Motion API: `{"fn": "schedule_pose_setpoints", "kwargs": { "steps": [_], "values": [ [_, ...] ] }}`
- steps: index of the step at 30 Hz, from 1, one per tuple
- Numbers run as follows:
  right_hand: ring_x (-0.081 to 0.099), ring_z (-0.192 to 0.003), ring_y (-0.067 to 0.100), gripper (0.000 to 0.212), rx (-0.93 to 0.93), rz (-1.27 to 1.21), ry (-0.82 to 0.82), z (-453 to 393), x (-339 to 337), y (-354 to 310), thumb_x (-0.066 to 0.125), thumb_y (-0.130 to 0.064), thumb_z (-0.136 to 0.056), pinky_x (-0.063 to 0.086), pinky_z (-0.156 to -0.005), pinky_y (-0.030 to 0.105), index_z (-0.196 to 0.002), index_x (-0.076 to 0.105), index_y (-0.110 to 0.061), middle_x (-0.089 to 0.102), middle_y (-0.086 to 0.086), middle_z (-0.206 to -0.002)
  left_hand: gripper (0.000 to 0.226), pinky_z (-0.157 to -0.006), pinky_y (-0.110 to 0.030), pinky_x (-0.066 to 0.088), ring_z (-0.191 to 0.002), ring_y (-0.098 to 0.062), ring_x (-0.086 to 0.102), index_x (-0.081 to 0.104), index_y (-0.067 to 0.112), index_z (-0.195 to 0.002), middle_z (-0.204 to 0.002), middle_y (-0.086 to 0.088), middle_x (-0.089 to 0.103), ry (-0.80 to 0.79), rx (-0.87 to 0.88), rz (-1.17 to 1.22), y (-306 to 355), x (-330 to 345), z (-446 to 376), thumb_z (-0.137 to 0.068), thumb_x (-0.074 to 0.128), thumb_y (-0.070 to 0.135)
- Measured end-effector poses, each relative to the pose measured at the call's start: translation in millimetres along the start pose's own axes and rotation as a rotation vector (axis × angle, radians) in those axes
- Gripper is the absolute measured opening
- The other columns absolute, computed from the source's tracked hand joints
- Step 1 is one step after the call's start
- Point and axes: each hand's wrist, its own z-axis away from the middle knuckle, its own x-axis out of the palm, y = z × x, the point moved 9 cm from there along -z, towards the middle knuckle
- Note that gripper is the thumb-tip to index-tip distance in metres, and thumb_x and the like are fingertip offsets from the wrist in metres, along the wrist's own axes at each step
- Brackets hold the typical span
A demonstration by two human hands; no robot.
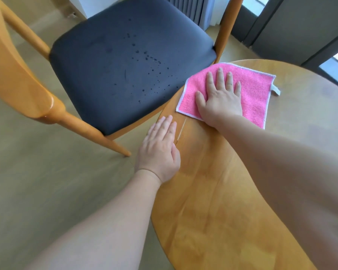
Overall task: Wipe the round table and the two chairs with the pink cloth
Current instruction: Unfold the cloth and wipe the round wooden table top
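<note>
Right hand (220,98): fingers spread flat on pink cloth (254,94), gripping nothing.
Left hand (158,151): flat, empty, bracing worktop (213,201) edge.
Advice: even pressure, overlapping strokes.

Your right hand (220,98) lies flat, palm down, fingers (220,77) spread, arm stretched forward. Your left hand (160,151) also rests flat, fingers together, forearm angled in from the lower left.

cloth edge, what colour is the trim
White, around the pink cloth under the right hand; head view.
</note>
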Motion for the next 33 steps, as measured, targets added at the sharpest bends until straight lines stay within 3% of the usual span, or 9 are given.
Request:
{"fn": "schedule_pose_setpoints", "kwargs": {
  "steps": [15,23,28,33],
  "values": [
    [-0.006,-0.148,0.027,0.072,-0.129,0.009,-0.011,50,5,-3,0.011,-0.062,-0.091,-0.004,-0.119,0.046,-0.154,0.006,-0.027,-0.001,0.003,-0.162,0.061,-0.117,-0.032,0.015,-0.144,-0.019,0.020,0.032,0.008,-0.146,-0.154,-0.007,0.030,0.058,-0.028,0.052,2,-3,6,-0.087,0.033,0.022],
    [-0.007,-0.148,0.024,0.070,-0.154,0.005,-0.049,142,17,2,0.010,-0.062,-0.093,-0.004,-0.120,0.045,-0.154,0.005,-0.028,-0.002,0.000,-0.162,0.054,-0.115,-0.035,0.023,-0.141,-0.022,0.027,0.037,0.007,-0.143,-0.151,-0.008,0.034,0.114,-0.054,0.167,-4,-9,13,-0.090,0.034,0.019],
    [-0.013,-0.147,0.021,0.068,-0.144,0.012,-0.085,202,28,5,0.009,-0.062,-0.094,-0.009,-0.119,0.042,-0.153,0.000,-0.030,-0.007,-0.001,-0.161,0.057,-0.114,-0.033,0.025,-0.141,-0.021,0.027,0.033,0.008,-0.145,-0.153,-0.008,0.030,0.110,-0.139,0.289,-25,-7,53,-0.091,0.030,0.025],
    [-0.022,-0.145,0.020,0.066,-0.109,0.009,-0.127,258,40,-6,0.006,-0.061,-0.095,-0.017,-0.117,0.040,-0.152,-0.006,-0.031,-0.012,-0.001,-0.160,0.055,-0.109,-0.031,0.027,-0.136,-0.022,0.033,0.037,0.007,-0.142,-0.148,-0.010,0.037,0.079,-0.168,0.307,-42,-9,95,-0.092,0.031,0.027]
  ]
}}
